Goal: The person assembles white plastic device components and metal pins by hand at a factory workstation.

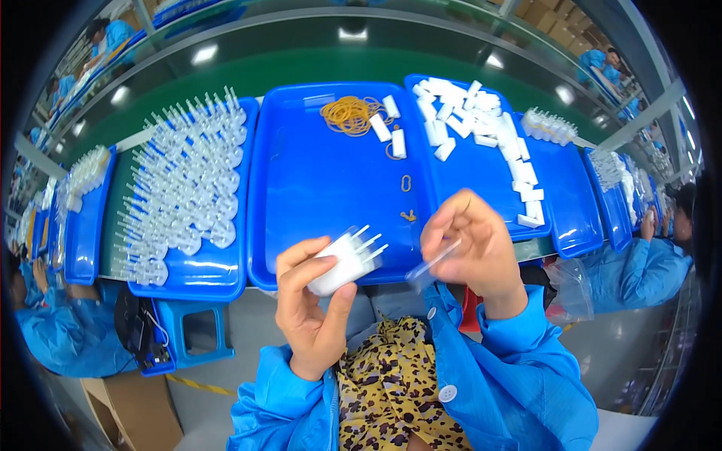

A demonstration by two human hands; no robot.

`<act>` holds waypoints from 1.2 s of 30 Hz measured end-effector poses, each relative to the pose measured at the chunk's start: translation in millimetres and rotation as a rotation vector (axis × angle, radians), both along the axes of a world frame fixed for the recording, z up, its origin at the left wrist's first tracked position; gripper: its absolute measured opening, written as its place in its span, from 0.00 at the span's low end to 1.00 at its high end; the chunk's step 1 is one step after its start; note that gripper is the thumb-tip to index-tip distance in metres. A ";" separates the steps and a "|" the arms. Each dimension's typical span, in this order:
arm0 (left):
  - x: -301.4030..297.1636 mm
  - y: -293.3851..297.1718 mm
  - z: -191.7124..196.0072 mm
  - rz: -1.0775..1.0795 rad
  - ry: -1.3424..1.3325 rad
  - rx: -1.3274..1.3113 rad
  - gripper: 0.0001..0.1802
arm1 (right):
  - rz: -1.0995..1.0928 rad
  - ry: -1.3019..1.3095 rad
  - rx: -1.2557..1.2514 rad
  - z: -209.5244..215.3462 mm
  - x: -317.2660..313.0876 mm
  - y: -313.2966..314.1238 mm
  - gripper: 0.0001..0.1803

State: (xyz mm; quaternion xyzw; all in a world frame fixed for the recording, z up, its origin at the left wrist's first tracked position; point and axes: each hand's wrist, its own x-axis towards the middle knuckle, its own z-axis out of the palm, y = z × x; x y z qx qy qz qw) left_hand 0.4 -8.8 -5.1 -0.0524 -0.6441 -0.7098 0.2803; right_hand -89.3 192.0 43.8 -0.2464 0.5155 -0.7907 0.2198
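In front of the middle blue tray, my left hand [312,304] is closed round a white piece with thin prongs [347,263], several of them pointing up to the right. Its exact kind does not show. To the right of it, my right hand [477,248] pinches a thin clear plastic piece [432,265], which slants down to the left and is slightly blurred. The two held things are apart. Inside the middle tray [323,195] lie a pile of yellowish rubber bands [350,115], a few loose bands and 3 white blocks [380,128].
On the left, a blue tray [203,282] holds rows of clear rounded parts with upright stems [188,177]. The right tray [466,177] carries many white blocks [459,109]. Beyond runs a green belt [301,60]. Co-workers in blue sit at both sides; a blue stool [203,319] stands lower left.
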 end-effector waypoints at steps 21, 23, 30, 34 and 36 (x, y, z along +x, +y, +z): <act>-2.2 7.3 -2.1 0.049 -0.048 -0.053 0.15 | -0.018 0.134 0.149 -5.5 26.4 -28.0 0.29; -2.7 7.6 -6.2 0.061 -0.030 -0.060 0.15 | -0.026 0.083 0.144 -5.9 27.2 -28.7 0.29; -3.1 9.3 -1.5 0.019 0.007 -0.020 0.18 | -0.012 0.155 0.166 -7.9 25.1 -26.8 0.27; -3.4 6.3 -0.3 -0.013 -0.036 -0.044 0.18 | 0.022 0.352 0.257 -9.5 21.5 -23.0 0.25; -2.7 5.0 -3.0 -0.020 -0.027 -0.083 0.18 | 0.027 0.337 0.255 -7.8 22.9 -23.1 0.24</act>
